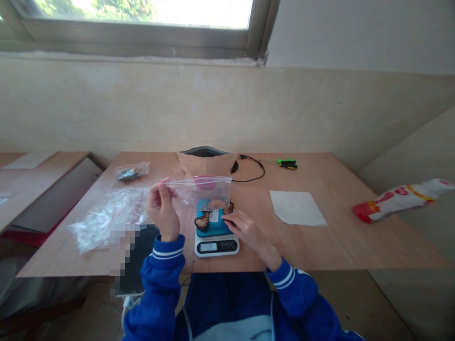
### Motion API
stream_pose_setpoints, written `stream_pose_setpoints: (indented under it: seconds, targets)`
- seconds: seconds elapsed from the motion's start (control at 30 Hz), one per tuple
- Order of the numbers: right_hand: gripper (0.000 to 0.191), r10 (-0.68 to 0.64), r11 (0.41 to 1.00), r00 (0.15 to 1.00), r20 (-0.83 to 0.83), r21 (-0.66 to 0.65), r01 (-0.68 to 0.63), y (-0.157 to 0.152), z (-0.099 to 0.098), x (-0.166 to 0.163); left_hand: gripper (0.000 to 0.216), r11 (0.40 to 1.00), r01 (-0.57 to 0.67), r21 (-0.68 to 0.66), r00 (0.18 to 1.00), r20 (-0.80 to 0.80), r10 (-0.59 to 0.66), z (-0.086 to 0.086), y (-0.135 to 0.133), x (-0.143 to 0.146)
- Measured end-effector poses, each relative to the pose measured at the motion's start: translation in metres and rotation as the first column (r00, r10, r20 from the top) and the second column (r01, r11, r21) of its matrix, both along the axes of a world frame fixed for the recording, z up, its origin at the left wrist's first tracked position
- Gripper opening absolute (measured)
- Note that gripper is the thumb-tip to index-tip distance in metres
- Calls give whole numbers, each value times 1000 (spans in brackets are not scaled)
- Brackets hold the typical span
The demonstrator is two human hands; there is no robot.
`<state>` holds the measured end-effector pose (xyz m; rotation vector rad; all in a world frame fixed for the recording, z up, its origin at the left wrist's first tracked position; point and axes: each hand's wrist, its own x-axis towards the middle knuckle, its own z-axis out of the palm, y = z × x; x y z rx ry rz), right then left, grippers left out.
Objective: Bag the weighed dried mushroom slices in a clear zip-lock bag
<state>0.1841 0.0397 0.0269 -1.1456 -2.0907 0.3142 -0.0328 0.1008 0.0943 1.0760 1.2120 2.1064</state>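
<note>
Pinching a zip bag [187, 191] by its left end, the left hand [163, 208] holds it parallel to the far edge of the table [341, 241]; the right hand [250, 233], grip unclear, is nearer the dried mushroom [231, 208] at the digital scale [216, 230]'s far-right corner.

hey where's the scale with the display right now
In the head view, the scale sits just left of centre, near the front edge of the table, between the left hand, which holds a clear bag, and the right hand.
</note>
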Motion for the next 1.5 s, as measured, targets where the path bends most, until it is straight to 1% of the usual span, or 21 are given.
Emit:
stream_pose_setpoints:
  seconds: [0.07,0.1,0.17,0.2,0.23,0.27,0.33,0.37,0.43,0.53,0.67,0.73,0.83,0.93,1.07,1.2,1.27,1.33,1.4,1.43,1.5]
  targets:
    - [19,-123,992,971,-204,-53,115,4,12,7,30,1000,-15,-4,999,-42,15,0,0,0]
    - [18,-204,979,923,-326,-78,189,6,22,11,30,1000,-16,0,998,-54,16,0,-1,0]
    - [18,-320,944,767,-556,-115,311,12,50,16,29,1000,-8,10,997,-74,9,0,-1,1]
    - [20,-330,934,693,-641,-118,336,15,66,17,29,1000,-1,14,996,-85,2,1,-2,2]
    - [21,-305,939,658,-688,-102,328,19,84,16,29,1000,7,19,995,-99,-5,1,-3,3]
    - [21,-260,952,658,-706,-72,299,22,100,14,29,1000,10,26,993,-118,-7,2,-4,4]
    - [20,-134,986,732,-668,-14,168,27,128,6,30,999,4,48,984,-176,5,6,-7,7]
    - [19,-67,995,771,-633,13,97,29,139,1,31,998,-3,57,977,-211,15,7,-9,9]
    - [17,48,998,838,-543,57,-21,32,150,-8,32,998,-11,66,964,-263,29,11,-13,12]
    - [16,126,991,901,-415,97,-94,32,152,-13,28,998,-11,59,967,-254,26,16,-18,16]
    - [15,148,984,928,-342,144,-105,29,146,-10,26,998,-1,62,975,-221,14,17,-19,20]
    - [14,173,981,940,-295,142,-136,29,144,-9,28,998,5,63,975,-222,9,16,-18,21]
    - [16,222,975,949,-223,35,-220,30,141,-11,28,999,-3,52,977,-215,14,15,-18,24]
    - [16,239,950,937,-255,-138,-280,31,140,-15,28,998,-1,61,978,-208,14,13,-19,27]
    - [15,227,886,892,-391,-298,-356,31,140,-21,26,997,44,61,979,-202,-31,12,-22,31]
    - [17,216,800,833,-509,-398,-450,32,137,-23,26,997,-5,82,980,-200,21,11,-23,37]
    - [21,200,773,832,-518,-438,-458,34,136,-23,23,994,4,105,978,-206,18,11,-23,38]
    - [25,181,778,856,-484,-462,-425,36,133,-22,22,988,82,127,975,-216,-53,10,-21,38]
    - [23,162,827,897,-412,-439,-351,37,131,-22,32,970,185,156,946,-297,-132,9,-19,34]
    - [21,155,866,918,-364,-397,-304,38,130,-22,35,959,233,163,912,-378,-157,9,-18,31]
    - [18,153,930,953,-263,-288,-228,39,128,-22,32,942,303,146,807,-565,-172,11,-16,24]
